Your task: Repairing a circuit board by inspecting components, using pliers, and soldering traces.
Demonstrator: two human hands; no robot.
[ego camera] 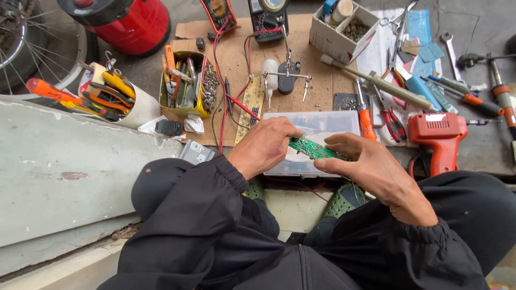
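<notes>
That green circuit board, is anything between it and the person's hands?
Nothing visible. Both hands already hold the green circuit board: the left hand pinches its near-left end, the right hand supports its right end, above the clear plastic box.

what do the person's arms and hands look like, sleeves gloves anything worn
Both arms are covered by long black jacket sleeves of a thin, slightly shiny fabric, each ending in a gathered elastic cuff at the wrist. The left hand and right hand are bare: no gloves, and no rings or watch that show. A zip runs down the jacket front.
</notes>
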